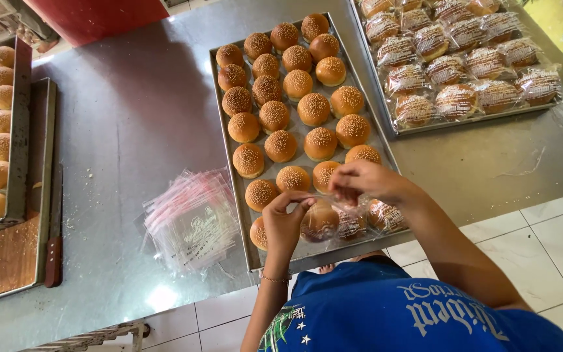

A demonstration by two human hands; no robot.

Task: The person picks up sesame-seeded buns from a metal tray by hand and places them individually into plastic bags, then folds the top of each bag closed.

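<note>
Left of the middle tray (226, 130), a tray of bare buns (19, 130) waits at the table's (131, 111) edge, then the stack of clear bags (193, 221) just beside it. Over the middle tray's near end, left hand (285, 225) and right hand (366, 182) are both pinched on a clear bag with a bun (320, 221) inside. Roughly twenty seeded buns there lie unwrapped. Right of it, a tray of bagged buns (464, 72) looks finished. Bare steel between trays leaves room.
</note>
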